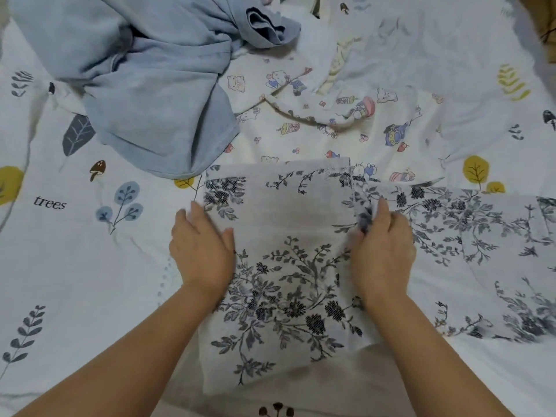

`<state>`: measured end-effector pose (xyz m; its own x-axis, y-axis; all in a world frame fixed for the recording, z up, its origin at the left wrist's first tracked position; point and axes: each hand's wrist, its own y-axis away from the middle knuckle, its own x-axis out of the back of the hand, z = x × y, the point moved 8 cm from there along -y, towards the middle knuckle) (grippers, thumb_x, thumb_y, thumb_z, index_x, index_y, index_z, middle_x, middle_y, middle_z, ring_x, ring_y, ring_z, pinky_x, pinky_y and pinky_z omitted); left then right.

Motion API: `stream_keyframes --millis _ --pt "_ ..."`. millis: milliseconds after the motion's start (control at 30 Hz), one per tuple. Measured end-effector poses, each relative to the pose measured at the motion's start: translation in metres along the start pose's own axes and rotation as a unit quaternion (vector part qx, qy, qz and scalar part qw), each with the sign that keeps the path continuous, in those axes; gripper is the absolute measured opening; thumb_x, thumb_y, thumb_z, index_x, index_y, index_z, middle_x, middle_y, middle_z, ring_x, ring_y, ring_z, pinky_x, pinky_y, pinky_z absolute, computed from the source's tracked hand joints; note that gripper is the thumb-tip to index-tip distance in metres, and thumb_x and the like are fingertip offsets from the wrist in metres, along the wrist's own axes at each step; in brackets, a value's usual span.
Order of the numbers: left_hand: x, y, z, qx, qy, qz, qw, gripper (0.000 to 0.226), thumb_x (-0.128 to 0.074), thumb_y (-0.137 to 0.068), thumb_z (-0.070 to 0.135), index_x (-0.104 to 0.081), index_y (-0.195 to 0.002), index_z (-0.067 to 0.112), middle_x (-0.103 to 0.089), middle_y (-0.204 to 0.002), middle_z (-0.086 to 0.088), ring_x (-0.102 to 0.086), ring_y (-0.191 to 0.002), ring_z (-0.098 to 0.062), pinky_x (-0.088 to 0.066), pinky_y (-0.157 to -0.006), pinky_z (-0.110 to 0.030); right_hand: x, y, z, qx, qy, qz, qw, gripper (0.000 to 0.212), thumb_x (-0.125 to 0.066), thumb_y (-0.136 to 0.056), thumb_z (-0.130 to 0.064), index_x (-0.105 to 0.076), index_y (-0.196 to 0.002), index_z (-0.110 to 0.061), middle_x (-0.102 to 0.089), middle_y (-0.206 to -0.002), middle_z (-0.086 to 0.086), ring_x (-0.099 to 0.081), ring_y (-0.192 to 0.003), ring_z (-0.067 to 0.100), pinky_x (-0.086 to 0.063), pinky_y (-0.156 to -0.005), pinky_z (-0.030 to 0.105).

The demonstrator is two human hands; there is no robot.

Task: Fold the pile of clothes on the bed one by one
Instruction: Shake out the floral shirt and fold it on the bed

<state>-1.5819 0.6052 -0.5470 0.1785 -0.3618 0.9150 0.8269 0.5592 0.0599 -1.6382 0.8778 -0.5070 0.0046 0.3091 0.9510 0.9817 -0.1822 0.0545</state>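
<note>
A white garment with a dark blue floral print (288, 224) lies on the bed in front of me, partly folded into a tall panel, with more of it spread flat to the right (481, 236). My left hand (201, 251) rests flat on the panel's left edge, fingers straight. My right hand (382, 251) pinches a bunched fold of the same floral cloth at the panel's right edge. Behind it lie a white cartoon-print garment (331, 121) and a crumpled light blue garment (150, 85).
The bed sheet (75, 251) is white with printed leaves, mushrooms and the word "trees". A brown object (544, 22) shows at the top right corner. More white cloth (421, 40) lies crumpled at the back.
</note>
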Motion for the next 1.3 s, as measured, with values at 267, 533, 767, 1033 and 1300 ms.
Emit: stream_keyframes --millis 267,533,767,1033,1300 --pt "-0.067 0.04 0.021 -0.236 -0.171 -0.201 0.935 0.068 0.023 -0.069 0.074 0.04 -0.128 0.046 0.035 -0.148 -0.002 0.04 -0.131 -0.026 0.02 -0.11 -0.046 -0.078 0.042 0.009 0.183 0.17 -0.198 0.948 0.07 0.0 -0.087 -0.064 0.043 -0.132 -0.031 0.055 -0.134 -0.004 0.049 -0.125 0.016 0.019 -0.11 0.053" --pt "-0.059 0.041 0.035 -0.218 -0.197 -0.246 0.924 0.069 -0.015 -0.091 0.058 0.014 -0.147 0.029 0.02 -0.154 -0.006 0.014 -0.143 -0.034 0.004 -0.115 -0.049 -0.056 0.039 0.0 0.205 0.069 -0.225 0.95 0.061 -0.031 -0.099 -0.043 -0.002 -0.15 -0.026 0.016 -0.157 -0.002 0.018 -0.143 0.017 0.004 -0.115 0.045" --pt "-0.035 0.073 0.104 -0.301 -0.089 -0.217 0.924 0.043 -0.049 -0.089 0.022 -0.05 -0.131 0.012 -0.038 -0.145 -0.012 -0.038 -0.131 -0.026 -0.031 -0.108 -0.038 0.061 0.014 0.129 -0.078 -0.103 -0.002 0.992 0.029 -0.051 -0.091 -0.013 -0.056 -0.119 -0.005 -0.055 -0.118 0.013 -0.048 -0.113 0.028 -0.037 -0.095 0.036" --pt "-0.054 0.096 0.117 -0.315 -0.155 -0.232 0.907 0.045 -0.055 -0.088 0.021 -0.051 -0.13 0.004 -0.038 -0.142 -0.021 -0.042 -0.127 -0.035 -0.04 -0.102 -0.044 0.059 0.007 0.323 -0.536 -0.361 0.07 0.76 0.065 -0.066 -0.083 -0.027 -0.037 -0.133 0.003 -0.054 -0.124 0.019 -0.067 -0.063 0.01 -0.049 -0.078 0.042" --pt "-0.048 0.097 0.119 -0.322 -0.122 -0.229 0.91 0.046 -0.058 -0.087 0.019 -0.052 -0.131 0.006 -0.04 -0.142 -0.021 -0.042 -0.129 -0.034 -0.038 -0.104 -0.043 0.067 -0.018 0.313 -0.475 -0.554 0.05 0.682 0.02 -0.054 -0.094 -0.02 -0.054 -0.074 -0.017 -0.046 -0.03 -0.011 -0.03 -0.019 0.003 -0.02 -0.023 0.013"
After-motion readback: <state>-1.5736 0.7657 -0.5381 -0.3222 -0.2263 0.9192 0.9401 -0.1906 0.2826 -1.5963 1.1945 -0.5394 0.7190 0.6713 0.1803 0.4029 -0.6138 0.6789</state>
